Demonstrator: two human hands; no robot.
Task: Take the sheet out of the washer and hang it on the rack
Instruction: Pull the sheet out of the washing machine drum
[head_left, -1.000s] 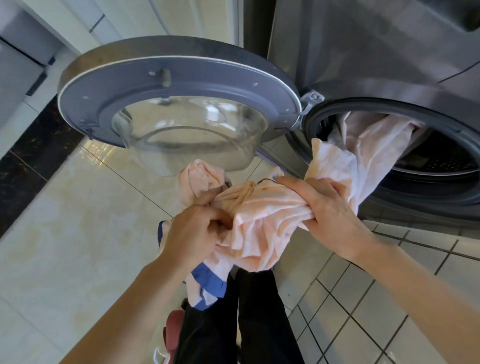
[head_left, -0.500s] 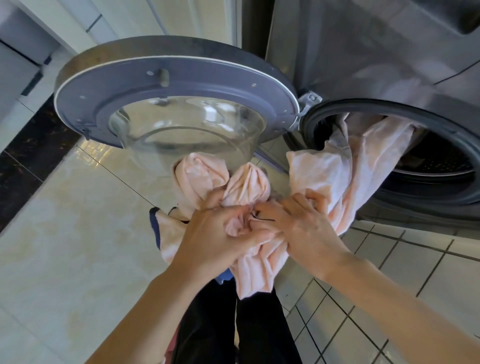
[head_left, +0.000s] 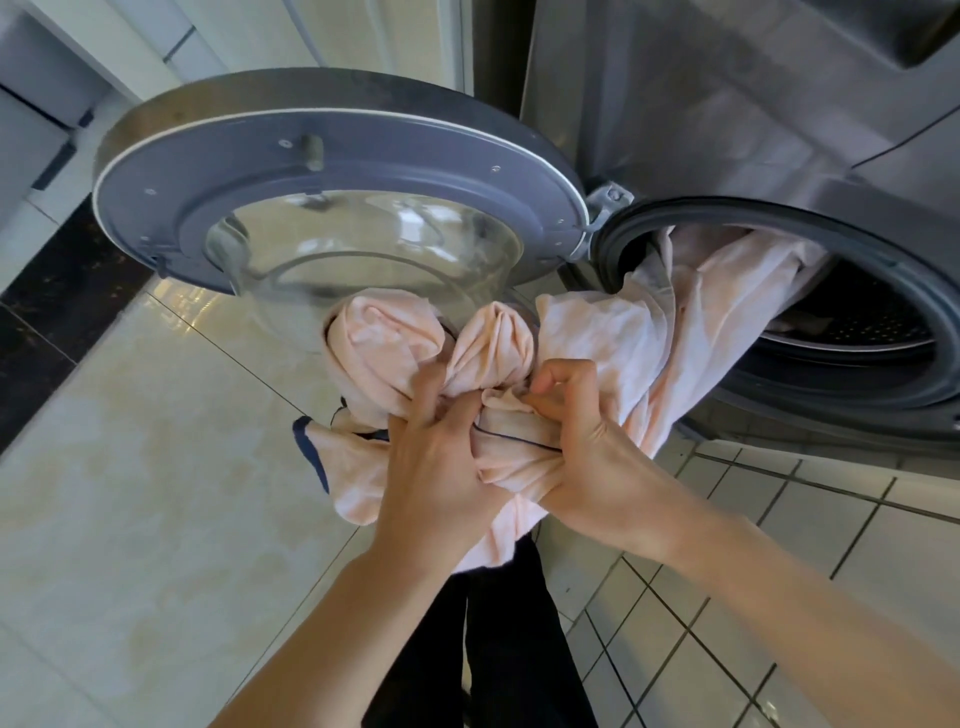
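Both hands were bunched on the pink sheet (head_left: 613, 343) in front of the open washer (head_left: 779, 156): left hand (head_left: 436, 467) and right hand (head_left: 587, 457) touching, fingers clamped into the folds. Sheet was half out, one end trailing into the drum (head_left: 857, 322), beside the open door (head_left: 337, 208). Step looked like extraction. Next move would need pulling the tail clear. Rack not visible.

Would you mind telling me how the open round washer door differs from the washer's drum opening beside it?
The round grey washer door is swung out over the floor; the dark-rimmed drum opening sits fixed in the washer front. The door holds a clear, bare glass bowl; the opening has the pale pink sheet trailing out of it. Both are circular and meet at the hinge.
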